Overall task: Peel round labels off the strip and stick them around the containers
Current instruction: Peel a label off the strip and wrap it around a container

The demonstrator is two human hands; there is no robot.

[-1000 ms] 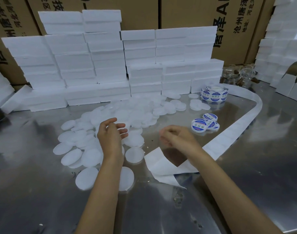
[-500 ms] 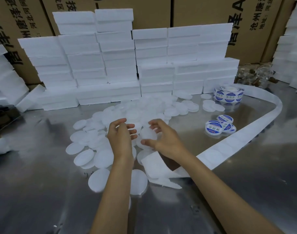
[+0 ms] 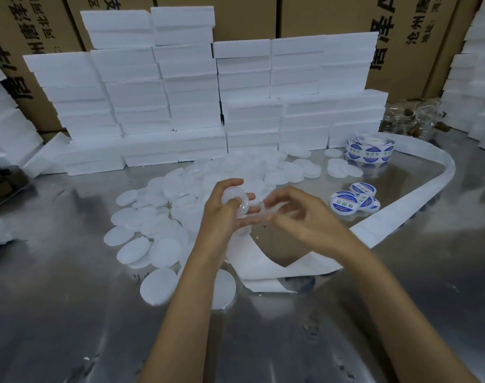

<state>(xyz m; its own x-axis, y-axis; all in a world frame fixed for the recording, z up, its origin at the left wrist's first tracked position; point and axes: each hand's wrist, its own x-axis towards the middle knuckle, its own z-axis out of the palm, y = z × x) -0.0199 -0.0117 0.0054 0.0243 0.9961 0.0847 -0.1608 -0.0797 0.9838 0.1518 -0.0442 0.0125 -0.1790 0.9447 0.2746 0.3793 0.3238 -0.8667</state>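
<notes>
Above the middle of the shiny metal desk (image 3: 70,299), our left hand (image 3: 222,214) grasps a small round translucent plastic container (image 3: 237,201). Our right hand (image 3: 299,217) is blurred just beside it; we cannot tell its grip. The long white label strip (image 3: 401,205) curves along the right side, towards the roll of blue-and-white round labels (image 3: 368,150) near the far edge.

On the worktop (image 3: 70,313), discs (image 3: 158,233) lie left, labelled containers (image 3: 354,199) right, foam blocks (image 3: 194,106) behind, the strip (image 3: 401,203) curving rightward.
</notes>
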